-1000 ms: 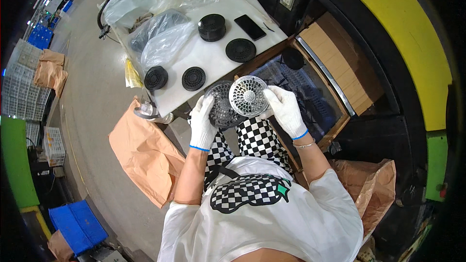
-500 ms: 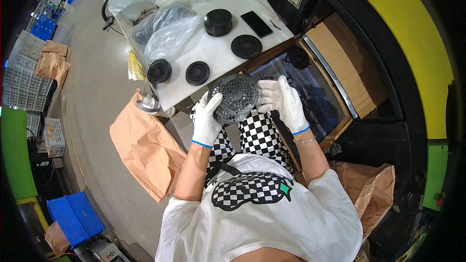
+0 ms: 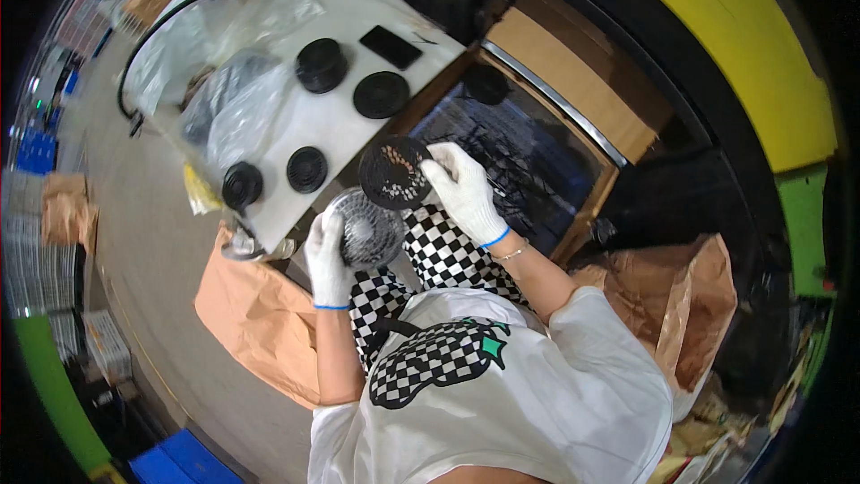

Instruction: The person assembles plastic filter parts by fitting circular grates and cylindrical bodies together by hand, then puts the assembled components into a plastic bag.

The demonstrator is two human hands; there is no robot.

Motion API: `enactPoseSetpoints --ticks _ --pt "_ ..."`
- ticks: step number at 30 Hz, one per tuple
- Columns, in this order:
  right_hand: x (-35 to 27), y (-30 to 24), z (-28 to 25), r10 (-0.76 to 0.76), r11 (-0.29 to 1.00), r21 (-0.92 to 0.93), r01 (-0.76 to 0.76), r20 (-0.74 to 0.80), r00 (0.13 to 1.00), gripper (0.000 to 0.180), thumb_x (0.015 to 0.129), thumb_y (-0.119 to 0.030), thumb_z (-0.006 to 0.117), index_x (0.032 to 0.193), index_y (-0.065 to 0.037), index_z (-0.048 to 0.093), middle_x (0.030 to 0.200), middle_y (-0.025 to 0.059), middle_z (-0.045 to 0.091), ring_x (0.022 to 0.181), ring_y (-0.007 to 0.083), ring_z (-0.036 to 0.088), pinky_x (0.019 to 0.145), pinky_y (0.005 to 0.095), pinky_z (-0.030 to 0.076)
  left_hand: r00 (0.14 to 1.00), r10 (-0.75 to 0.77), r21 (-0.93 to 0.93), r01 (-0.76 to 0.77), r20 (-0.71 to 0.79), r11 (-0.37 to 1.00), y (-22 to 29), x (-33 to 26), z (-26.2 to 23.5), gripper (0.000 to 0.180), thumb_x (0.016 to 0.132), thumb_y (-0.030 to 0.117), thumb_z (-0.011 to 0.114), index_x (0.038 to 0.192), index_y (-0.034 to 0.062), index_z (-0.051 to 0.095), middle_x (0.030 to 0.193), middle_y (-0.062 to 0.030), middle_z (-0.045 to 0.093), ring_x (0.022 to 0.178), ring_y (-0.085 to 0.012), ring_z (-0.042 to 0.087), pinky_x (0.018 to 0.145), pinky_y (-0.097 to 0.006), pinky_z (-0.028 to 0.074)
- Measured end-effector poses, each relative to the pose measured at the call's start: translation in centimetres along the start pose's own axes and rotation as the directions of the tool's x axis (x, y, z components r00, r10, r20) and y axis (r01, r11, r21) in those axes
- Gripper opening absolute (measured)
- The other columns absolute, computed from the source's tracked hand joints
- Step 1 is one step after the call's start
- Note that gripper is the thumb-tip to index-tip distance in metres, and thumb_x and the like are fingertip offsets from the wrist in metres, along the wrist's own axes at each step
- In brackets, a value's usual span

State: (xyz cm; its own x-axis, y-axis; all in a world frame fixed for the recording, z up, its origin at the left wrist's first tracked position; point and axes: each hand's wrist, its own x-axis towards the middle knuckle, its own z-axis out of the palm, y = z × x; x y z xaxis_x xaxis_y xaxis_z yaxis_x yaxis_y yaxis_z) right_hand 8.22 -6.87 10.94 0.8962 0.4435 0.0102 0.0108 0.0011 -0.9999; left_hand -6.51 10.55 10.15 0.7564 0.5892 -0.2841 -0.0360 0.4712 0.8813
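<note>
So both hands are in white gloves here. The right hand (image 3: 461,190) is pinched on the edge of a round black perforated disc (image 3: 392,172), holding it up just off the near edge of the white counter (image 3: 345,130). The left hand (image 3: 328,260) is wrapped around the side of a round grey grille (image 3: 365,230), which sits lower, over the checkered trousers and just below the disc. The two parts are close but I can't tell if they touch.

On the counter there are more black round parts: two small ones (image 3: 307,169) near the front, a flat one (image 3: 381,94) and a taller stack (image 3: 321,64) further back. A phone (image 3: 391,47) lies beyond them, and clear plastic bags (image 3: 235,108) sit off to the left.
</note>
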Motion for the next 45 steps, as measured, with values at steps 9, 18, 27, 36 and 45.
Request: enactPoseSetpoints --ticks 9,18,27,36,45 --pt "-1.5 -0.2 1.6 -0.084 0.954 -0.267 0.135 0.195 0.977 0.026 0.088 -0.019 0.061 0.109 -0.002 0.061 0.091 0.0148 0.067 0.084 0.0245 0.068 0.078 0.0334 0.052 0.994 -0.097 -0.079 0.093 -0.043 0.992 -1.4 0.7 -1.6 0.019 0.093 0.011 0.061 0.111 0.0037 0.06 0.106 -0.0092 0.067 0.093 -0.0184 0.065 0.083 -0.034 0.055" --pt "2.9 12.5 -3.9 0.129 0.575 -0.818 -0.028 0.057 0.99 0.021 0.09 -0.02 0.052 0.104 -0.006 0.06 0.092 0.0169 0.066 0.079 0.0372 0.065 0.07 0.0486 0.053 0.995 -0.027 -0.153 0.011 -0.101 0.988 -1.2 1.7 -0.6 0.017 0.091 0.008 0.063 0.107 0.0024 0.062 0.104 -0.0083 0.067 0.09 -0.0169 0.065 0.083 -0.031 0.055" --pt "0.6 24.9 -11.9 0.276 -0.037 -0.992 0.121 0.106 0.955 0.016 0.072 -0.02 0.066 0.082 -0.008 0.062 0.089 0.0126 0.064 0.082 0.0299 0.064 0.065 0.0429 0.053 0.994 0.016 -0.185 -0.036 -0.111 0.982 0.4 2.3 1.2 0.017 0.092 0.008 0.061 0.108 0.0002 0.059 0.101 -0.0084 0.066 0.086 -0.0164 0.064 0.079 -0.03 0.055" --pt "0.2 24.5 -12.7 0.151 0.108 -0.994 -0.027 -0.01 0.989 0.019 0.087 -0.027 0.06 0.097 -0.011 0.06 0.09 0.0143 0.062 0.083 0.034 0.063 0.073 0.044 0.052 0.998 0.036 -0.267 -0.051 -0.061 0.962 0.7 1.9 1.4 0.02 0.092 0.007 0.061 0.111 0.0003 0.059 0.105 -0.0093 0.066 0.089 -0.0167 0.064 0.08 -0.03 0.055" --pt "0.7 -0.8 -5.8 0.171 0.979 0.085 -0.184 0.145 0.975 0.034 0.096 -0.027 0.057 0.118 -0.001 0.06 0.075 0.0014 0.063 0.055 0.0038 0.05 0.05 0.0213 0.041 0.994 0.095 -0.082 -0.1 -0.058 0.992 0.9 1.0 3.1 0.022 0.091 0.009 0.063 0.111 -0.0006 0.06 0.104 -0.0077 0.066 0.089 -0.0131 0.063 0.082 -0.026 0.051"
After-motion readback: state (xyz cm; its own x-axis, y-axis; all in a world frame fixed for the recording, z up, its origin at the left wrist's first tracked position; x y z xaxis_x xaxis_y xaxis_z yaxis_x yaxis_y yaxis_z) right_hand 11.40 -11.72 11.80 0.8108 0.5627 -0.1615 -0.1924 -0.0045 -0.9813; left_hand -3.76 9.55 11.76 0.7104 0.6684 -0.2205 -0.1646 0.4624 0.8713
